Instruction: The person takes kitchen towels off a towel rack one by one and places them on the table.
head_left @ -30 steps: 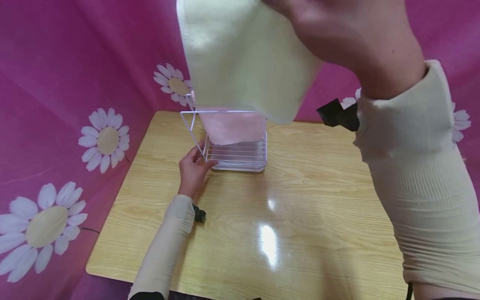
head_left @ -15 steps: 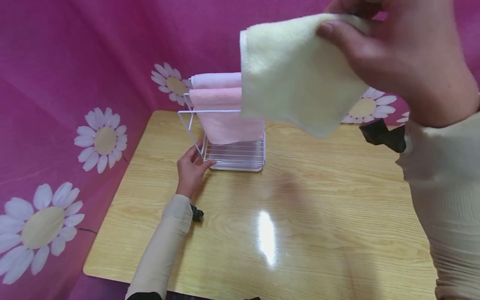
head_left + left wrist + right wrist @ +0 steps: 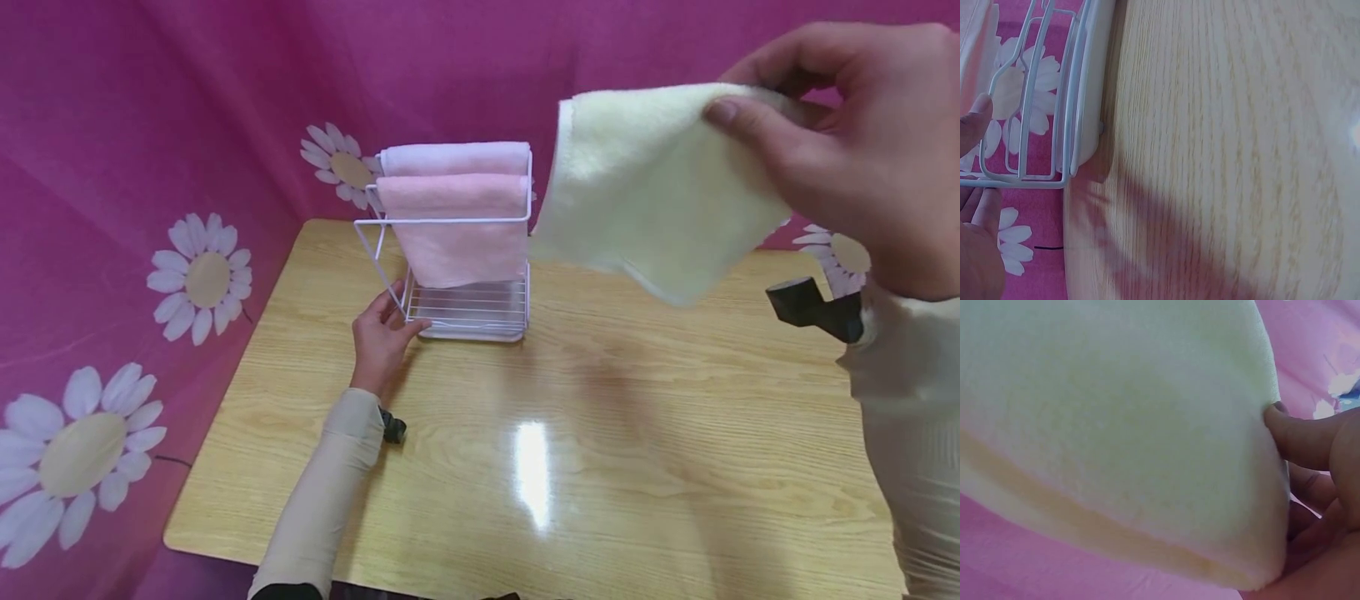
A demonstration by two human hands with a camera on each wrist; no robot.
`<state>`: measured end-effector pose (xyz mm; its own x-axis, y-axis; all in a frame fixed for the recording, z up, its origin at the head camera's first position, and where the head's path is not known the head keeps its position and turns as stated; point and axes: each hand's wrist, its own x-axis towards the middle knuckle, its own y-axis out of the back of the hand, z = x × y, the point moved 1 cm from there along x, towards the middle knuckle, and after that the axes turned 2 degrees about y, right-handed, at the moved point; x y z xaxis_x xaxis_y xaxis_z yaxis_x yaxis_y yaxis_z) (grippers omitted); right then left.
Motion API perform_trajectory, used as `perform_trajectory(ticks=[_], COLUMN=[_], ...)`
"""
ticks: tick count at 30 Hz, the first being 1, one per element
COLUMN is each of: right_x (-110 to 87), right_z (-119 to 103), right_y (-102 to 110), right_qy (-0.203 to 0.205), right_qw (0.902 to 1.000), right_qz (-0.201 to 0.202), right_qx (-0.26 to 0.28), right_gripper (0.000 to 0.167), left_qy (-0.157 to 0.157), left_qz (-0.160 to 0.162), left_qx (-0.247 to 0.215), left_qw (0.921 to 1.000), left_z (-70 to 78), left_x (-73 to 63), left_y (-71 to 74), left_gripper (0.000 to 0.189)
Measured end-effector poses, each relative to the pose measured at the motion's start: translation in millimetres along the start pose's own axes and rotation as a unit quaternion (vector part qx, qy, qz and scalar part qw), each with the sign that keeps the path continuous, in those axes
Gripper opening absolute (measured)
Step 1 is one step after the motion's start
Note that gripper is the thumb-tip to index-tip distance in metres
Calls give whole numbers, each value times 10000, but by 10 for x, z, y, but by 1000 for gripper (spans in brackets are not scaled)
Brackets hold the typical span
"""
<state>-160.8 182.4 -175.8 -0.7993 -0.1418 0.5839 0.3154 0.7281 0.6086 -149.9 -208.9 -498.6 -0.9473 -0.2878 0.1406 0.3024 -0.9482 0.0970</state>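
A pale yellow towel [image 3: 660,183] hangs folded from my right hand [image 3: 862,142], pinched between thumb and fingers near its upper right corner. In the right wrist view the towel [image 3: 1116,437] fills most of the frame, its folded layers showing along the lower edge. My left hand [image 3: 381,342] grips the near left corner of a small white wire rack [image 3: 442,222], thumb at the front and fingers round the side. Over the rack's rear bars drape a pink towel [image 3: 457,242] and, behind it, a paler pink towel [image 3: 457,157]. The front top bar carries no towel.
The rack stands over a shallow white tray [image 3: 468,336] toward the back of the wooden table [image 3: 637,450]. Close behind and to the left, a magenta cloth [image 3: 225,100] with large white daisies walls in the table.
The right hand has moved right and down with the yellow towel, away from in front of the rack, uncovering the pink towels. The left hand stays on the rack.
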Motion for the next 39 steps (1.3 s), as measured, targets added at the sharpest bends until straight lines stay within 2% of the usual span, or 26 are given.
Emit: perform_trajectory(ticks=[1, 4, 7, 14, 18, 25, 39], right_x=[-22, -90, -146, -226, -272, -335, -439], right_z=[20, 80, 155, 412, 573, 851, 1206], right_y=[-9, -57, -120, -306, -438, -673, -1164], right_qy=[-96, 143, 137, 81, 8, -421, -251], right_qw=[9999, 9997, 9989, 9982, 9972, 9919, 9892], right_qz=[-43, -148, -313, -560, -740, -1181, -1427], right_qx=[103, 147, 310, 197, 133, 220, 220], right_gripper=[17, 15, 13, 15, 14, 14, 12], left_qy=[16, 64, 113, 82, 166, 225, 108], left_qz=[0, -2, -25, -21, -14, 6, 36], left_qx=[8, -18, -70, -99, -223, -262, -117], left_qw=[10000, 10000, 9999, 9999, 9996, 9994, 9999], left_z=[3, 0, -16, -34, -37, -47, -36], left_x=[-2, -15, -27, -22, -25, -31, -31], left_y=[1, 5, 4, -1, -1, -8, -4], left_gripper=[72, 72, 73, 72, 73, 72, 69])
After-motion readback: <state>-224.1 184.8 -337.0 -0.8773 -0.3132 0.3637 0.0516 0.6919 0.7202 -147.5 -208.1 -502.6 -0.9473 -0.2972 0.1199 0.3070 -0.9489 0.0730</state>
